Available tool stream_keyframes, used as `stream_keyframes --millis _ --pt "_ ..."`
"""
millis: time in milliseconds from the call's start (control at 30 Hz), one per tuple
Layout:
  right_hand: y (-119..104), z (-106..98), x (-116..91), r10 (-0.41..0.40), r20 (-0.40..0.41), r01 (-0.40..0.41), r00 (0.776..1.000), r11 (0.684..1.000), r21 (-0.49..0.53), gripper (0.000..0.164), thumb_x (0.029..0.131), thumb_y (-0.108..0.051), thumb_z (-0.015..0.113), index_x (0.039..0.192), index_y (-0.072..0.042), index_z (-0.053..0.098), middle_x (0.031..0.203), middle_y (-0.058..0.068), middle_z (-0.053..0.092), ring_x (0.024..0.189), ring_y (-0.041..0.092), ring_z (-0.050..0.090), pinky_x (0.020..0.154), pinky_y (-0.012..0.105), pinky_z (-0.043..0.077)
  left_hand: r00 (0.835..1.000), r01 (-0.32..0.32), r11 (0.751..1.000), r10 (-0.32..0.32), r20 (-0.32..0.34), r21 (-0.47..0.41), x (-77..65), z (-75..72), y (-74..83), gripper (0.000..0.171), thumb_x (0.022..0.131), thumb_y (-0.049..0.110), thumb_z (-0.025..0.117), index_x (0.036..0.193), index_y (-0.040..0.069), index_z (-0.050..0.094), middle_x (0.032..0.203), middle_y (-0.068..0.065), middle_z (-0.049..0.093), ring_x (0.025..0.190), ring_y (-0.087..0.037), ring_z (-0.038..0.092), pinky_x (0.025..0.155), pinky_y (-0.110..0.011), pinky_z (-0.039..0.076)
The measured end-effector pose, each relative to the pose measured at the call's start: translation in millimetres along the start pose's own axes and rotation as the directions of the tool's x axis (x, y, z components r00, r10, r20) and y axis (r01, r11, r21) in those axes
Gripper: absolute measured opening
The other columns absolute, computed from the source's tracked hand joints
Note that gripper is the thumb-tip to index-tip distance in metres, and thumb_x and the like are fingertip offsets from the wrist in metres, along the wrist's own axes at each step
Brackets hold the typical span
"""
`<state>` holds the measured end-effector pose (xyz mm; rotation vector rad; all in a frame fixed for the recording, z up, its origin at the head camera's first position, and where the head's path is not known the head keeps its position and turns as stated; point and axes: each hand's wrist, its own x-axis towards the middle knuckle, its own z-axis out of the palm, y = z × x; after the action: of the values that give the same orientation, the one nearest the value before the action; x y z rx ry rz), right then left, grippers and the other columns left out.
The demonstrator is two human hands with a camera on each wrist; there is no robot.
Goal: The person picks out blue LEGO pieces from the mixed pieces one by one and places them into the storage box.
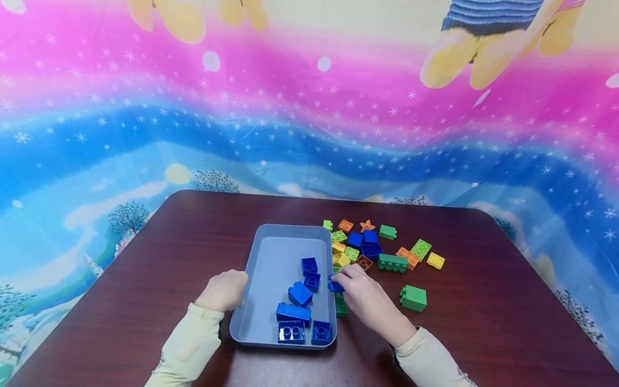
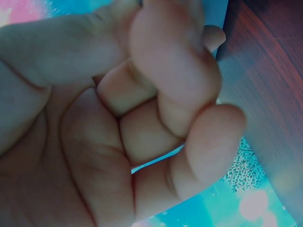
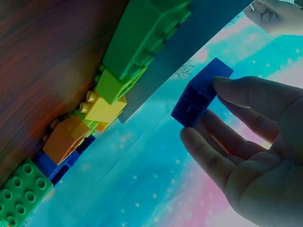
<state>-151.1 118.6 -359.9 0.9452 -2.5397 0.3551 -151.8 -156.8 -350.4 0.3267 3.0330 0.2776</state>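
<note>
My right hand (image 1: 365, 298) pinches a blue toy building brick (image 3: 201, 92) between thumb and fingertips, beside the right rim of a grey tray (image 1: 266, 252). In the right wrist view the brick's hollow underside shows. My left hand (image 1: 223, 290) is at the tray's left rim, its fingers curled to grip the edge; the fingertips are hidden in the head view. In the left wrist view the curled fingers (image 2: 175, 61) overlap a strip of the tray. Inside the tray lie several blue bricks, among them a long one (image 1: 293, 312) and a square one (image 1: 321, 332).
Right of the tray lies a loose spread of bricks: a long green one (image 1: 393, 263), a green block (image 1: 413, 298), a yellow one (image 1: 436, 260), blue ones (image 1: 371, 250) and an orange flower-shaped piece (image 1: 367, 226). A patterned cloth (image 1: 309, 134) hangs behind the dark wooden table (image 1: 193, 242).
</note>
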Motion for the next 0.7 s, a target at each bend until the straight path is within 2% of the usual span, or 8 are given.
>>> stream_keyframes --millis 700 --pt "-12 8 2 -0.100 0.066 0.100 0.993 0.995 -0.001 0.023 0.072 0.004 0.070 0.093 -0.006 0.072 0.094 0.004 0.067 0.090 0.014 0.057 0.073 0.026 0.061 1.000 -0.001 1.000 0.001 0.002 -0.003 -0.5 -0.1 -0.3 0.014 0.067 -0.003 0.071 0.065 0.001 0.058 0.063 -0.013 0.065 0.053 -0.020 0.053 0.050 -0.039 0.051"
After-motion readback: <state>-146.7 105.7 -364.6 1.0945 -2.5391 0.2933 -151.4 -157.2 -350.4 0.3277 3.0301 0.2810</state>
